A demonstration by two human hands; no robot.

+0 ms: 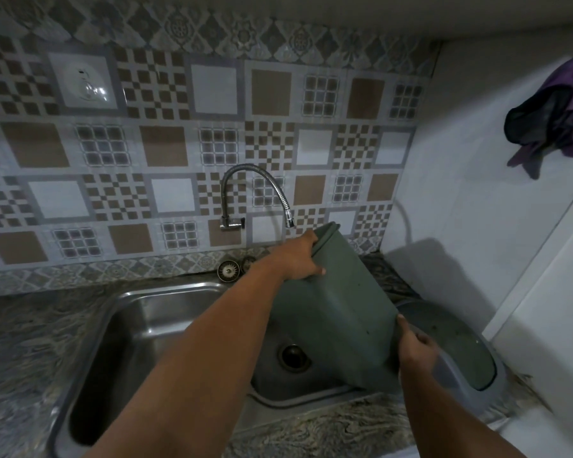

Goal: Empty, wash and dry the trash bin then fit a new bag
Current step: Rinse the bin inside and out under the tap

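There is just one camera, up on the person's head. It looks forward and down, close over the sink [139, 328], toward the tiled wall [179, 133].

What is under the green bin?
Under the tilted bin lies the sink, with its drain showing. The bin covers the sink's right part.

Purple cloth [556, 117] on wall hook

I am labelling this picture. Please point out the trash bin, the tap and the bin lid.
trash bin [344, 302]: head view, on its green side wall.
tap [265, 180]: head view, on the bent metal hose.
bin lid [457, 342]: head view, on its grey top.
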